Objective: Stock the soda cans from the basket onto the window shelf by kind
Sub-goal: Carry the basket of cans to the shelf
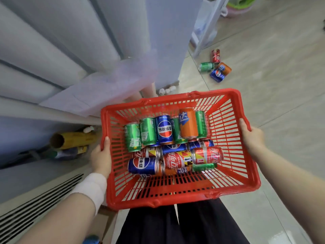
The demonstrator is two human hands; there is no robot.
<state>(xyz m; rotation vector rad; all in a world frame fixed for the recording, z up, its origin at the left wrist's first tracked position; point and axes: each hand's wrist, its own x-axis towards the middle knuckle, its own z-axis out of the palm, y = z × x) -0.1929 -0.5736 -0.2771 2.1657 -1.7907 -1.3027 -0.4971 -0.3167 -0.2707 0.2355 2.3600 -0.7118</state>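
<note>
A red plastic basket [232, 138] hangs in the air in front of me. My left hand [102, 155] grips its left rim and my right hand [253, 138] grips its right rim. Inside lie several soda cans on their sides: green cans [148, 132], blue cans [164, 129], an orange can [188, 123] and red cans [208, 154]. The window shelf [44, 110] runs along the left, pale and blurred, below the window frame.
Several loose cans [217, 67] lie on the tiled floor at the upper right. A white curtain [163, 41] hangs ahead. Cardboard tubes [70, 140] lie under the shelf at left, above a slatted vent [38, 206].
</note>
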